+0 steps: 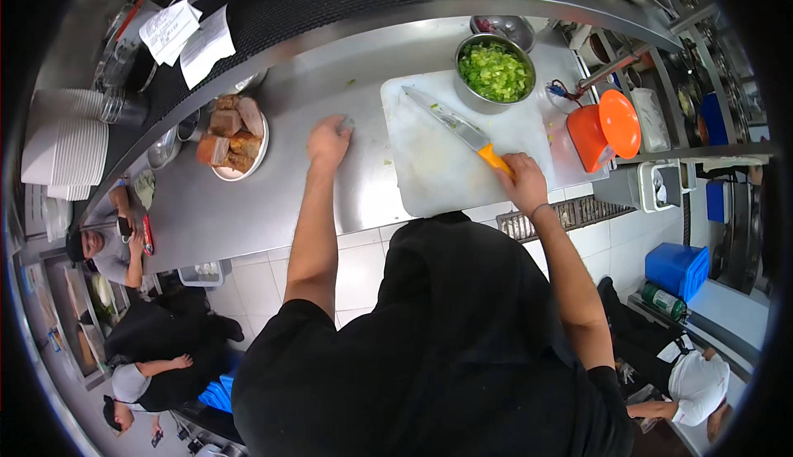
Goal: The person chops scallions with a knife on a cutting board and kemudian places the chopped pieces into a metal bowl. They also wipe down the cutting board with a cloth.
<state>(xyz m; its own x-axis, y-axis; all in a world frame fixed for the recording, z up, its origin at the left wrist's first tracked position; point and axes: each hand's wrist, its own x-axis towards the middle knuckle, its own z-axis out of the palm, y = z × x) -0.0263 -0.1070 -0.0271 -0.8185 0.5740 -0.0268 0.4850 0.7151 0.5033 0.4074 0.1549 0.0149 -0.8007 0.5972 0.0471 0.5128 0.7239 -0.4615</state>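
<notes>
My right hand (524, 179) grips the end of the yellow handle of a chef's knife (455, 124). The blade lies flat on a white cutting board (433, 172), with green bits stuck to it. At the board's far right corner stands a steel bowl (491, 108) full of chopped green vegetable, probably scallion. My left hand (328, 141) rests on the steel counter (365, 191), left of the board, fingers curled. A small greyish patch shows at its fingertips; whether they hold anything is unclear. Further left, a white bowl (262, 153) carries several browned chunks of meat (226, 124).
An orange kitchen scale (588, 138) stands right of the board. Behind the greens sits another metal bowl (523, 31). A steel shelf (495, 5) overhangs the counter's back, with stacked white containers (65, 147) at left. Co-workers (102, 246) are at left and one (697, 376) at lower right.
</notes>
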